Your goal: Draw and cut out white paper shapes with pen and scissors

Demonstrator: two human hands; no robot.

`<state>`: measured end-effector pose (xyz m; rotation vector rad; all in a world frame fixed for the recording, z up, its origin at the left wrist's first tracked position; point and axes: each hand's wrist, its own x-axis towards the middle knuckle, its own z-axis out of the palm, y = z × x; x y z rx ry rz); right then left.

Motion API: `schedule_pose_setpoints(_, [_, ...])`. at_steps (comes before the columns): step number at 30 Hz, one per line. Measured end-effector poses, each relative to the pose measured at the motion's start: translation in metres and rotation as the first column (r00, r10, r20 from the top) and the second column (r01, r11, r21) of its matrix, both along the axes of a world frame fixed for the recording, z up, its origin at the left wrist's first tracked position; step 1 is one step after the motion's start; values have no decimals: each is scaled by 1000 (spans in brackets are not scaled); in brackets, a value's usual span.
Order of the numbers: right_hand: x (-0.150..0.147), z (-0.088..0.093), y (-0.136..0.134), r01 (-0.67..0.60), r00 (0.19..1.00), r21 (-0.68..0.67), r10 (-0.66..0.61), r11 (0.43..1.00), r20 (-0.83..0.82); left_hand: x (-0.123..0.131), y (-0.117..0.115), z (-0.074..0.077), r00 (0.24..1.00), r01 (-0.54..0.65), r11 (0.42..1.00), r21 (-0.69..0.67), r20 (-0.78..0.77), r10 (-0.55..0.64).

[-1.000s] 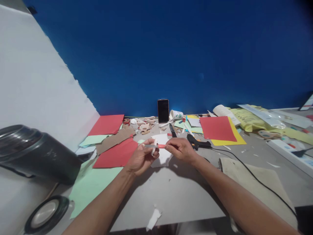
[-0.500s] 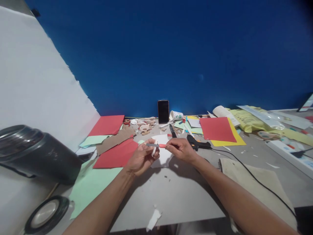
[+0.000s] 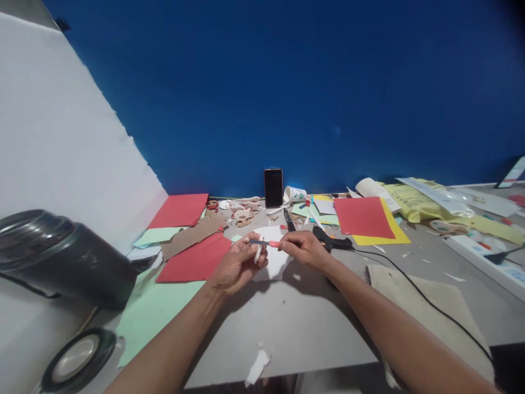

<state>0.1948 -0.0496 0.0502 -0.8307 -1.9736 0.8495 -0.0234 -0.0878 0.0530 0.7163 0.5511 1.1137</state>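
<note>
My right hand (image 3: 302, 249) is closed in a pinch on the red handle of a slim tool (image 3: 266, 243) with a flat grey blade; whether it is a file or a small knife I cannot tell. Its blade points left and lies across a small white piece (image 3: 258, 253). That piece is pinched in the closed fingers of my left hand (image 3: 240, 261), whose fingers partly hide it. Both hands are close together above a white sheet of paper (image 3: 275, 268) on the grey table (image 3: 311, 339).
To the right lie a black glue gun (image 3: 331, 241) with its cord and a beige cloth (image 3: 426, 306). Red sheets (image 3: 194, 260) and a cardboard strip (image 3: 192, 235) lie left, near a dark flask (image 3: 77, 262). A phone (image 3: 273, 187) stands at the blue wall.
The blade has tilted slightly, its tip a little higher against the white piece. Small dark bits seen below the hands before are mostly gone from that spot. Both hands keep their grips.
</note>
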Motion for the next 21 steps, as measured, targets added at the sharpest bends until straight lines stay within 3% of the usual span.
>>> schedule_pose_setpoints(3, [-4,-1,-3,-3,1000,49,3,999,15,1,-1,-1,1000,13,1000,-3,-8,-13])
schedule_pose_setpoints(13, [18,-9,19,130,990,25,-131,991,47,-1,-1,2,996,27,998,49,-81,-23])
schedule_pose_setpoints(17, [22,-8,24,202,972,-174,-219,964,-83,0,0,1,962,-82,991,103,-250,106])
schedule_pose_setpoints(21, [14,-11,19,120,944,-397,-228,910,-237,6,-1,-2,822,-238,939,247,-463,331])
